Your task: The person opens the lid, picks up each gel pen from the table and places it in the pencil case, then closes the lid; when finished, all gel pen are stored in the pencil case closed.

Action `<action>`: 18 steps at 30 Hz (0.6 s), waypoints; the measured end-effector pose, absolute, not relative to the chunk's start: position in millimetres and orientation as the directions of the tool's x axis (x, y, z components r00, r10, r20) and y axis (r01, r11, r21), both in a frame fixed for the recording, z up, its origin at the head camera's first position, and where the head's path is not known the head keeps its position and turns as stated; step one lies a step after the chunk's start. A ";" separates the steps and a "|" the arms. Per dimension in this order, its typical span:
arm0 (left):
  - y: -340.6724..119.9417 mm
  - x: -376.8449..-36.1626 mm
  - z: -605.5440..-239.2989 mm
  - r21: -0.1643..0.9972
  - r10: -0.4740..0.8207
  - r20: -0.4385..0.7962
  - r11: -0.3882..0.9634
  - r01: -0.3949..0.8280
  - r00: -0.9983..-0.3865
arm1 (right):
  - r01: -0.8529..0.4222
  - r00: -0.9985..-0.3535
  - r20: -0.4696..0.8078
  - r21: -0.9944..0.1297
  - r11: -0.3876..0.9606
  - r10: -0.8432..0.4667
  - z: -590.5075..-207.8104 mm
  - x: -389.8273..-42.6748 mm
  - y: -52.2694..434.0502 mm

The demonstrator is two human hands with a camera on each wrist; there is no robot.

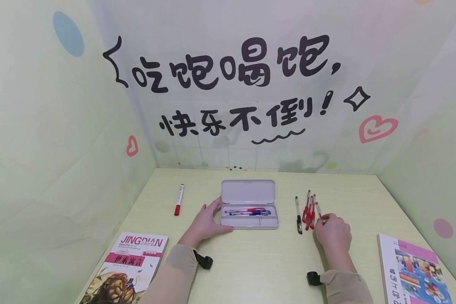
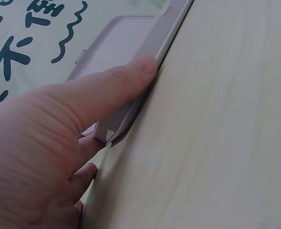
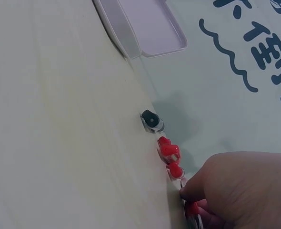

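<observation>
Pencil case (image 1: 249, 217): lying open mid-counter; light, stiff, slippery.
Left hand (image 1: 207, 223): I'm steadying its left end, fingers flat.
Red pens (image 1: 310, 207): lying rightward; thin, rolling.
Right hand (image 1: 332, 233): I'm pinching one pen's end.

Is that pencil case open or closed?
Open. The pencil case has its lid swung back, showing pens inside; the left hand touches its edge.
</observation>
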State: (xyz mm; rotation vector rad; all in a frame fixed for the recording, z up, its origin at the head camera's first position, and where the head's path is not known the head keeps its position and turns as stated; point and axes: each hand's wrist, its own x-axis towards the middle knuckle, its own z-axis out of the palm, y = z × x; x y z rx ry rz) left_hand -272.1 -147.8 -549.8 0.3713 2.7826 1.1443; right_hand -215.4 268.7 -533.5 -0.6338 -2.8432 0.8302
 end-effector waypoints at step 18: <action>-148.8 -273.7 -555.0 0.699 0.258 -0.014 0.693 0.176 -0.966 | 0.266 -0.904 0.130 -0.577 0.772 0.408 -528.5 -223.1 255.0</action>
